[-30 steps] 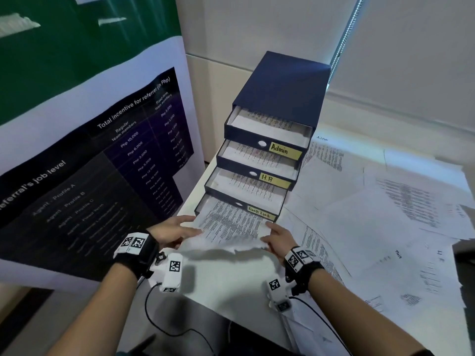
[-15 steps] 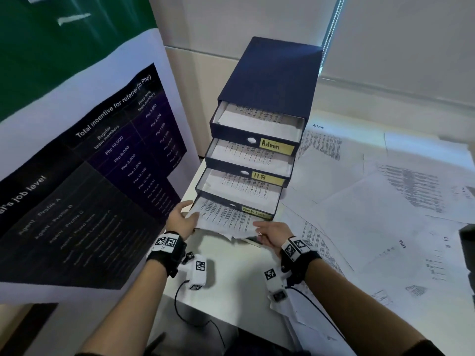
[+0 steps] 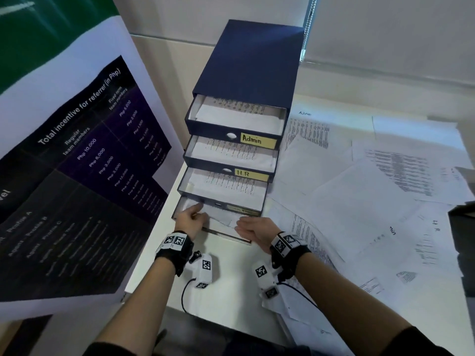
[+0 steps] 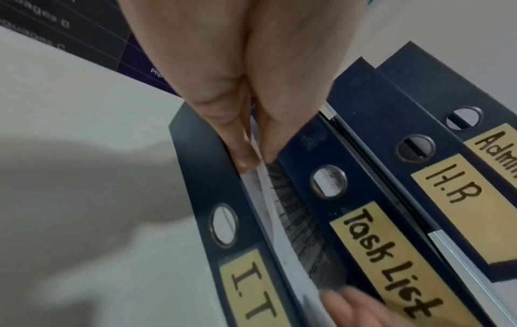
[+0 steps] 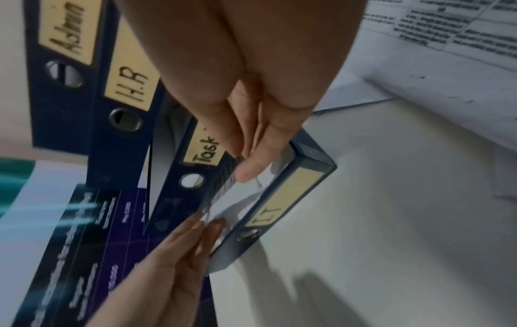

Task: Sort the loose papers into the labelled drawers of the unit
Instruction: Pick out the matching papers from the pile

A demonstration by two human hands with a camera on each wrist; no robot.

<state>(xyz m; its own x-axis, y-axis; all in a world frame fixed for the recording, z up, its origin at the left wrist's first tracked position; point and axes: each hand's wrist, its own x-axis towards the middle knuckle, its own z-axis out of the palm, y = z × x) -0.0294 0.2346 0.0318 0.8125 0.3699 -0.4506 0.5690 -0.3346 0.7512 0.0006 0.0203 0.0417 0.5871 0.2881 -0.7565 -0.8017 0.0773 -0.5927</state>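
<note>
The dark blue drawer unit (image 3: 246, 73) stands on the white table with all its drawers pulled out: Admin (image 3: 258, 140), H.R (image 3: 250, 174), Task List (image 4: 391, 263) and, at the bottom, I.T (image 4: 249, 285). A printed sheet (image 3: 221, 214) lies mostly inside the I.T drawer (image 5: 282, 199), under the Task List drawer. My left hand (image 3: 191, 219) pinches the sheet's left part (image 4: 279, 221) between thumb and fingers (image 4: 243, 161), inside the drawer. On the sheet's right part (image 5: 238, 199) my right hand (image 3: 246, 227) lies with straight fingers (image 5: 246, 174).
Many loose printed papers (image 3: 359, 201) cover the table to the right of the unit. A large banner (image 3: 77, 176) stands close on the left. A dark object (image 3: 462, 227) sits at the right edge. Bare table (image 3: 226, 291) lies in front of the drawers.
Both hands have moved forward and the sheet has slid from over the drawer front deep into the bottom drawer. The head view has tilted and come closer.
</note>
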